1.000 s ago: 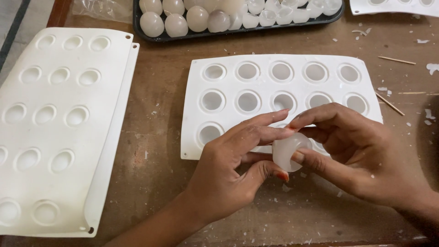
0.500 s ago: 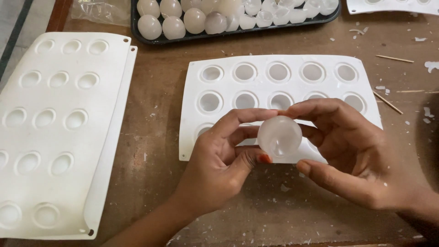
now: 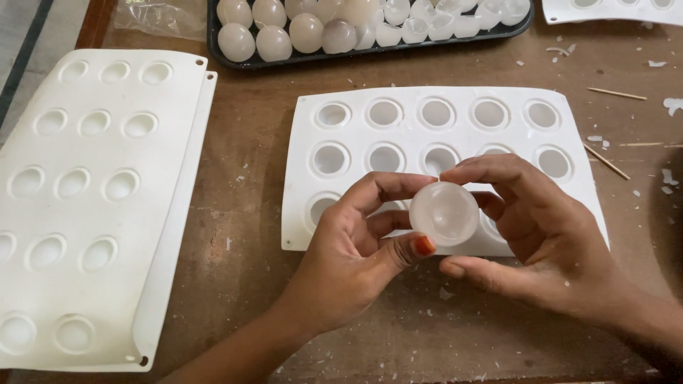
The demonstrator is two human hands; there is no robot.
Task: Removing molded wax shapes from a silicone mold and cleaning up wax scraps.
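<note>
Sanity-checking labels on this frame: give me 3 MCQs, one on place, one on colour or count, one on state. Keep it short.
1. Where is the dark tray of shells?
A. Far edge of table
B. Under the hands
C. On the left mould

2. Colour of the centre mould?
A. Black
B. White
C. Red

3. The half-sphere shell is:
A. Seated in a mould cavity
B. Lying on the table
C. Held by both hands

Answers: 1 A, it sits at the top of the view. 2 B, plain white. 3 C, left hand and right hand pinch it above the mould.
</note>
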